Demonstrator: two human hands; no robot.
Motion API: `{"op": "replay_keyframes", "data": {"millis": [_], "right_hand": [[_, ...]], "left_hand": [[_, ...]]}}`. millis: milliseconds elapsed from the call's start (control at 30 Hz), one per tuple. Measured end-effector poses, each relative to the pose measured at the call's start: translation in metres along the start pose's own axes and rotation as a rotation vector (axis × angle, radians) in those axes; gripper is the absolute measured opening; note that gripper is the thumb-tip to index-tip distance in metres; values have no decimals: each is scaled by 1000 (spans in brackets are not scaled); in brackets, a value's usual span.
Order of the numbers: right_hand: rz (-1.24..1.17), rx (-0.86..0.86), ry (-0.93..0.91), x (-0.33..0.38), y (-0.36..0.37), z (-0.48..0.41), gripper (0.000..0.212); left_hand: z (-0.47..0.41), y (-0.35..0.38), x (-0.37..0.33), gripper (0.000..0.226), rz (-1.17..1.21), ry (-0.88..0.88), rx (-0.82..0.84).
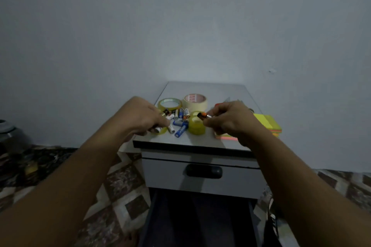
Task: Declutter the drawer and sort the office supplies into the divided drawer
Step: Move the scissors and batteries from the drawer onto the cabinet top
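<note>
Forearms fill the bottom corners, left forearm (70, 186) and right forearm (301, 176), both reaching to the cabinet (210, 90) top. Low drawer (200, 222) under the cabinet front is pulled out toward the camera; the inside is dark, can't tell if it has dividers. Top drawer (236, 178) is closed, dark handle (204, 171) at the centre of its front. Left hand (148, 118) is over the cabinet's front-left corner, fingers curled round a couple of batteries (179, 120); the rest of the pile lies loose on the cabinet top, left of centre. Right hand (226, 120) is over the front-right part and pinches an orange battery (202, 115) between thumb and fingertips, held above the top. Yellow tape (195, 128) stands near the cabinet's front edge at centre, just under the orange battery and touching the pile. Clear tape (170, 103) is at the cabinet's left edge behind the pile, masking tape (195, 101) just beside it toward centre. Sticky notes (267, 124) are stacked at the cabinet's right edge, partly hidden by the right hand. Cabinet backs onto a plain wall (180, 26); patterned floor (120, 182) on both sides.
</note>
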State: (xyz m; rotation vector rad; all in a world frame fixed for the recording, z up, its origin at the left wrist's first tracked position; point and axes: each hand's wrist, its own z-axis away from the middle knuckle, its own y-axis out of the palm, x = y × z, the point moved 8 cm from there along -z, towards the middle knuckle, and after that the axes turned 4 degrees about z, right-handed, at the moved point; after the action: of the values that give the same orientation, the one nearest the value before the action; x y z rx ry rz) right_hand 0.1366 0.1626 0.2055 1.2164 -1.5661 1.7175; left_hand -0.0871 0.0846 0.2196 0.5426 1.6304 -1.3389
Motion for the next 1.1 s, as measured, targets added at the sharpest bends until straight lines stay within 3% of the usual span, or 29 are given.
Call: {"op": "replay_keyframes", "data": {"millis": [167, 300, 633, 867, 1100], "right_hand": [[73, 5, 44, 12, 8, -61, 20], [185, 23, 38, 11, 23, -102, 26], [309, -16, 46, -11, 57, -160, 53], [395, -118, 8, -18, 61, -165, 45], [461, -173, -71, -20, 60, -160, 41]], "left_hand": [[-60, 10, -13, 30, -35, -50, 7], [-98, 28, -14, 21, -140, -67, 25], [-133, 56, -10, 57, -607, 7, 21], [-133, 59, -7, 55, -648, 52, 19], [-134, 60, -5, 65, -660, 88, 24]]}}
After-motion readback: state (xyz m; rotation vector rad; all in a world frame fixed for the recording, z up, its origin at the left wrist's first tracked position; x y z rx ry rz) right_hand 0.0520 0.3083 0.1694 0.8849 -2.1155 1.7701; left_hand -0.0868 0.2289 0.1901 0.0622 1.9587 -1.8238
